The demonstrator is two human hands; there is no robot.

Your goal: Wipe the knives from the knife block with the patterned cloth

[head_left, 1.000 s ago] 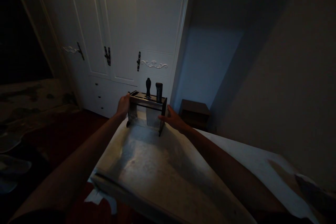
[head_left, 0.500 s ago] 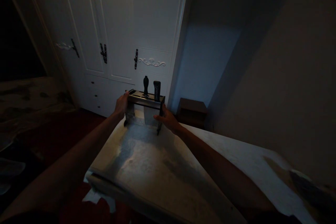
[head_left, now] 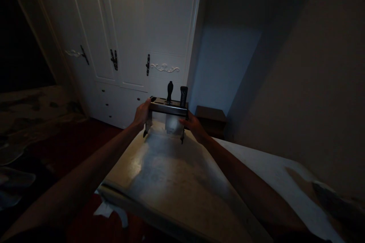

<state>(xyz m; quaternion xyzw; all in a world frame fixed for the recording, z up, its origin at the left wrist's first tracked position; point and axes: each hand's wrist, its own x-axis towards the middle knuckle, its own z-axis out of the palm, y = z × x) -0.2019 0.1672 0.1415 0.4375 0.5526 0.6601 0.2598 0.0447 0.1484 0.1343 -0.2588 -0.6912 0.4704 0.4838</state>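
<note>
Between my hands stands a metal device (head_left: pixel 168 109), a silver crossbar on legs with dark feet and two black upright handles on top. A shiny plate hangs under the bar. My left hand (head_left: pixel 142 115) is closed round its left end, with the fingertips at the top edge. On the opposite end my right hand (head_left: pixel 196 126) grips the side, its thumb stretched across the front. Under the device, at the far end, lies a pale tan board or tabletop (head_left: pixel 159 182). The dim light hides whether all the feet touch it.
A white surface (head_left: pixel 256 159) extends to the right, with a dark object (head_left: pixel 333 201) at its far right end. Behind stand a white wardrobe (head_left: pixel 125 26) and a brown nightstand (head_left: pixel 211 113). Red carpet (head_left: pixel 97 133) and a patterned bed cover (head_left: pixel 31 102) lie left.
Both hands and the metal device have shifted to the right along the far end of the board. The grip of each hand looks unchanged.
</note>
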